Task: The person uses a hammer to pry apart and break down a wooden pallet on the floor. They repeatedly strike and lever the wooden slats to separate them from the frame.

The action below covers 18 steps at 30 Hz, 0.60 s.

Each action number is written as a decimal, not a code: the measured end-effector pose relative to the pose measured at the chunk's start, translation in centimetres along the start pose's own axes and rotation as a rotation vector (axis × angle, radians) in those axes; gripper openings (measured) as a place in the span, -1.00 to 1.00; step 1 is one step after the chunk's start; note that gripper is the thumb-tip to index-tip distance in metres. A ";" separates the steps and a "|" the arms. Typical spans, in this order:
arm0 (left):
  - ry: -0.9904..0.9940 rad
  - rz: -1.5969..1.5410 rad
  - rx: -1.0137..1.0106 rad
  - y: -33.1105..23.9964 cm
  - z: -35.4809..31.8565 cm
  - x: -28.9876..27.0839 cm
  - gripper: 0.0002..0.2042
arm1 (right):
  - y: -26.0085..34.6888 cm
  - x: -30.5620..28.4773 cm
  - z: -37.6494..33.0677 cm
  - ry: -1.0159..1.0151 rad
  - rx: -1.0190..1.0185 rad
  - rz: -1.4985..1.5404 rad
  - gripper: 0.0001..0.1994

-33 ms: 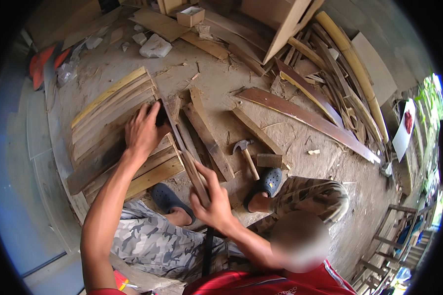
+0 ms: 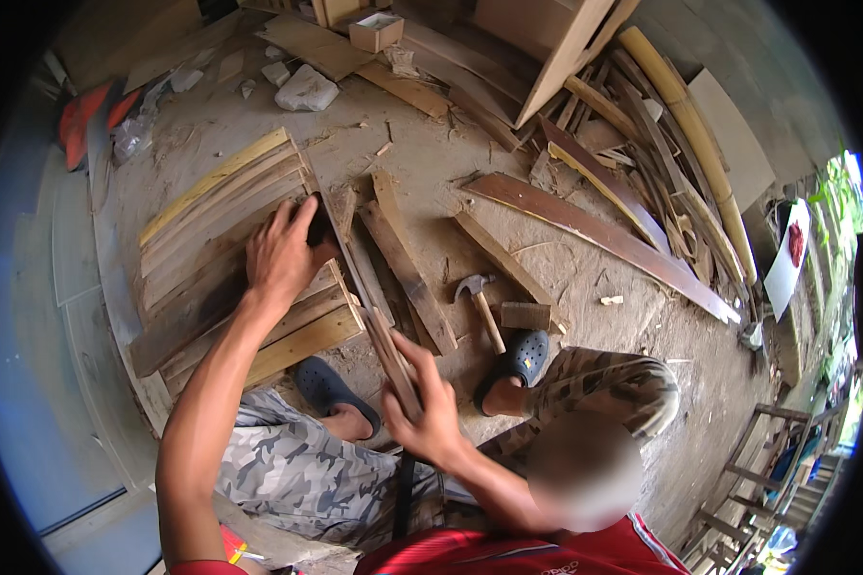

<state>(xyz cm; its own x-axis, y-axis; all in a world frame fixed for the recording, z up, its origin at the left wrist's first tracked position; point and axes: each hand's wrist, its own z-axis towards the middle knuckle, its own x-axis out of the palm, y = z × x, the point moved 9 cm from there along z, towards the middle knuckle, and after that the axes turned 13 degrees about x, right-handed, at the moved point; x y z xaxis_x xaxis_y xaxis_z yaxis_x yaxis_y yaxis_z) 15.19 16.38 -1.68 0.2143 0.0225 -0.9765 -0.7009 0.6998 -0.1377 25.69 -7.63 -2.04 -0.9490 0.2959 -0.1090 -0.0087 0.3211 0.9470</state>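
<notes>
My right hand (image 2: 427, 407) is wrapped around the wooden handle of a long, narrow tool (image 2: 390, 355). Its thin blade appears almost edge-on and runs up along the right side of a slatted wooden panel (image 2: 197, 251). The kind of blade cannot be made out. At that same edge, my left hand (image 2: 285, 251) lies over the slats, fingers bent and thumb apart. Something dark shows between its thumb and fingers, too shadowed to name. The panel's slats lie side by side in pale and darker wood.
Loose wood strips (image 2: 408, 276) lie right of the panel. A claw hammer (image 2: 481, 311) rests beside a small wood block (image 2: 527, 316) near my right shoe. Farther off are a long brown board (image 2: 599, 244), a scrap pile with a bamboo pole (image 2: 686, 115), and a whitish lump (image 2: 307, 89).
My right hand and the tool's handle have shifted slightly down and to the right, toward my body. My left hand stays at the panel's edge, nearly unmoved.
</notes>
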 end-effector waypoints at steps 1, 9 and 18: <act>0.044 -0.071 -0.023 -0.8 0.5 -0.2 -0.37 | -0.1 -1.1 -2.2 -0.037 -0.072 -0.038 -0.35; 0.083 -0.099 -0.031 -0.1 0.6 0.2 -0.41 | 1.5 -0.1 2.4 -0.038 0.006 -0.036 -0.35; 0.091 -0.112 -0.041 -0.6 0.6 -0.1 -0.37 | -2.3 -2.2 -5.8 -0.105 -0.165 -0.131 -0.38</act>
<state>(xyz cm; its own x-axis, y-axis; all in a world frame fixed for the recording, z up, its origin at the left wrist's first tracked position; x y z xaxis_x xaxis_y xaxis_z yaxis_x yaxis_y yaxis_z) 16.00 16.33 -1.40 0.2316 -0.1199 -0.9654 -0.7034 0.6649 -0.2513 25.96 -14.25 -2.26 -0.8984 0.3564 -0.2568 -0.1891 0.2137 0.9584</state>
